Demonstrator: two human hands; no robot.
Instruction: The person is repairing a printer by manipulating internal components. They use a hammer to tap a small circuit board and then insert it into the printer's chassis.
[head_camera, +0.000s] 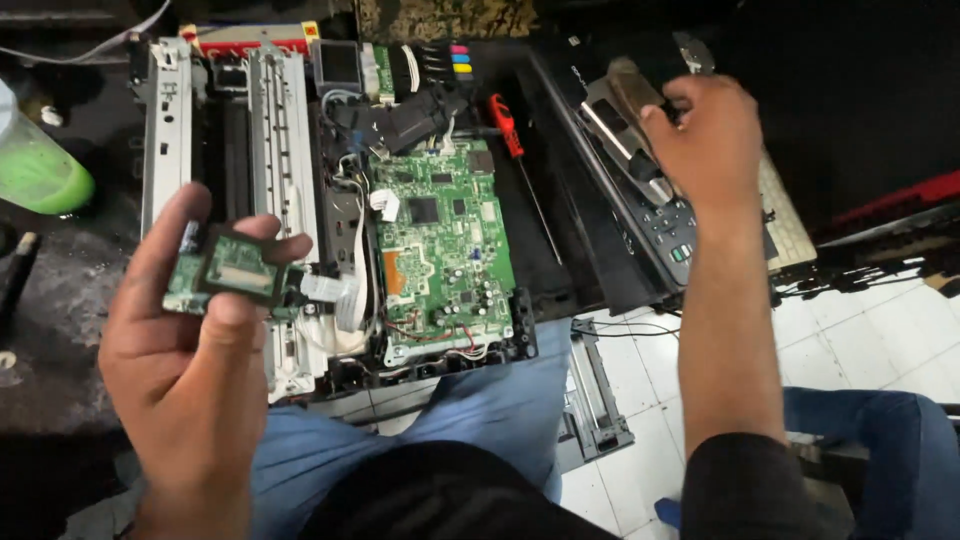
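White floor tiles show at the lower right of the frame, and across the upper middle we see an opened printer with its grey metal rails and black plastic chassis (285, 150) laid bare, resting against our blue-trousered knees. At the left of the frame our left hand (190, 370) holds up a small green rectangular circuit board with a dark square frame on its face (232, 270); the thumb presses on its lower edge and the fingers curl behind its far side, so the hand is closed lightly round it rather than clenched. We judge this board light, stiff and fragile, best gripped by its bare edges and kept clear of the components and of the white flat ribbon cable (335, 292) just beside it. Its long axis runs roughly left to right across the frame, its face tilted up towards us. At the upper right our right hand (705, 140) rests on the black slanted control panel with grey buttons (650, 215), fingers bent down onto a grey part there; whether they actually grip it we cannot tell. Between the hands lies the large green main circuit board (445, 250), with a red-handled screwdriver (520, 165) just beside it, pointing toward the lower right. A green translucent bottle (40, 170) sits at the far left.
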